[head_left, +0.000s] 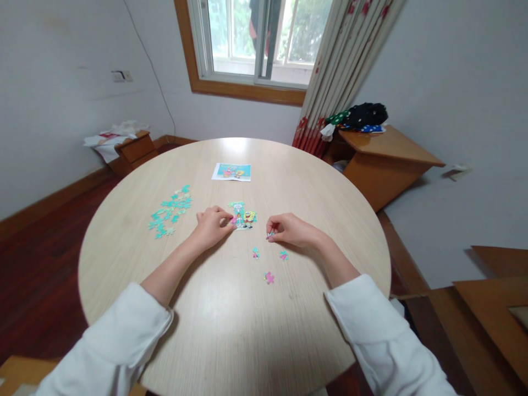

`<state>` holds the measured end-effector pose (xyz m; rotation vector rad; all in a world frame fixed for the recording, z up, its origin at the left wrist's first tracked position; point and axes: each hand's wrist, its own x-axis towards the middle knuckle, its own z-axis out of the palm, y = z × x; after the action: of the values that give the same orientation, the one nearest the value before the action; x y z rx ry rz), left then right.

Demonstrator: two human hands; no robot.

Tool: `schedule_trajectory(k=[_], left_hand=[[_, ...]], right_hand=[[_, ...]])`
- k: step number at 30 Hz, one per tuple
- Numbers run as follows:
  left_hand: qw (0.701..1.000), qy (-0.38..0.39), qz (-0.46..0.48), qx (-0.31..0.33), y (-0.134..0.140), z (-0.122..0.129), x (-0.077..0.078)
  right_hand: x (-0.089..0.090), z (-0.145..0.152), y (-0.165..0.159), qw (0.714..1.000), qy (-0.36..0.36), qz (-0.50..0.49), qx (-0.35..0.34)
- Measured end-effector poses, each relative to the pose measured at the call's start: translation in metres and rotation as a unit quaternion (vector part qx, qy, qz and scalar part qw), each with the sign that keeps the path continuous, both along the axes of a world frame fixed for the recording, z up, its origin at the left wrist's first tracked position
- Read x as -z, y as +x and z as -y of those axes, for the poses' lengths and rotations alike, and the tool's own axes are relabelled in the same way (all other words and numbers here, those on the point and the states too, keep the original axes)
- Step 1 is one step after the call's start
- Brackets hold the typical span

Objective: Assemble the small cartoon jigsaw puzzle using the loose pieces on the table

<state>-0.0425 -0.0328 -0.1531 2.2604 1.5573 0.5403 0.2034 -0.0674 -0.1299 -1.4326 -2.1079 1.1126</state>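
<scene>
Near the middle of the round table (pixel 231 341) lies a partly joined jigsaw puzzle (pixel 248 218) with cartoon figures. At its left edge, the thumb and forefinger of my left hand (pixel 212 226) are closed on a pink puzzle piece (pixel 233 220). To the right of the joined part, my right hand (pixel 290 229) pinches a small puzzle piece (pixel 270 235) just at the table surface, partly hidden by the fingers. Below it lie three loose pieces: a blue and pink one (pixel 256 253), a pink and teal one (pixel 284 256) and a mostly pink one (pixel 269 278).
Many teal loose pieces (pixel 171 210) are scattered on the left of the table. A printed reference picture (pixel 231 172) lies beyond the joined puzzle. Past the table stand a wooden cabinet (pixel 383 148) with cloths on top, a curtain (pixel 330 71) and a window (pixel 235 38).
</scene>
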Motion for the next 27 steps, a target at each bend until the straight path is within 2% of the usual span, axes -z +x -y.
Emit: schedule_trajectory(k=[4,7,10,16,22,27], left_hand=[[1.000,0.010,0.017,-0.001,0.003,0.003,-0.005],[0.998,0.032,0.058,0.012,0.006,0.008,-0.011],[0.993,0.045,0.102,0.051,0.010,0.015,-0.016],[0.982,0.073,0.129,0.119,0.013,0.023,-0.016],[0.964,0.130,0.178,0.148,0.011,0.017,-0.008],[0.958,0.142,0.199,0.151,0.011,0.017,-0.006]], right_hand=[[0.005,0.002,-0.012,0.990,-0.007,-0.126,0.061],[0.009,0.003,-0.025,0.964,-0.018,-0.246,0.103],[0.011,0.002,-0.036,0.941,-0.040,-0.310,0.128],[0.016,0.000,-0.042,0.927,-0.053,-0.343,0.141],[0.015,0.001,-0.042,0.921,-0.055,-0.363,0.128],[0.015,0.001,-0.043,0.919,-0.052,-0.369,0.126]])
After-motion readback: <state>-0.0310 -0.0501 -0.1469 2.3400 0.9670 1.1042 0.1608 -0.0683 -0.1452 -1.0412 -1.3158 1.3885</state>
